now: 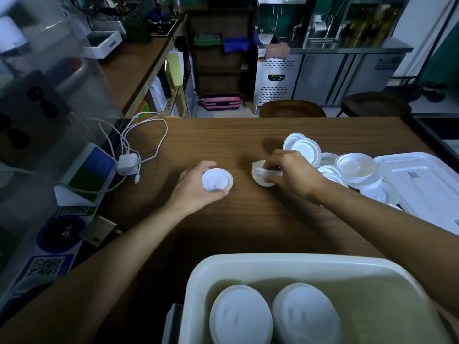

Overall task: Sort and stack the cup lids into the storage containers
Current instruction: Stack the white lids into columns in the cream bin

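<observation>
nearest the camera, one pale storage container [310,265] holds two lid stacks [241,316] side by side. beyond, on the wooden table [223,137], the left hand [193,188] curls around one white lid [216,179]; the right hand [293,175] pinches a tilted lid [260,175] by its rim. right of it, one heap of loose lids [352,167], overlapping beyond counting, adjoins one flat white cover [422,180]. far left lies one charger [128,163].

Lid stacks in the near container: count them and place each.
2. In the container, one lid stack sits left, the other right beside it. The frame cuts off the near end, so more may hide.
</observation>
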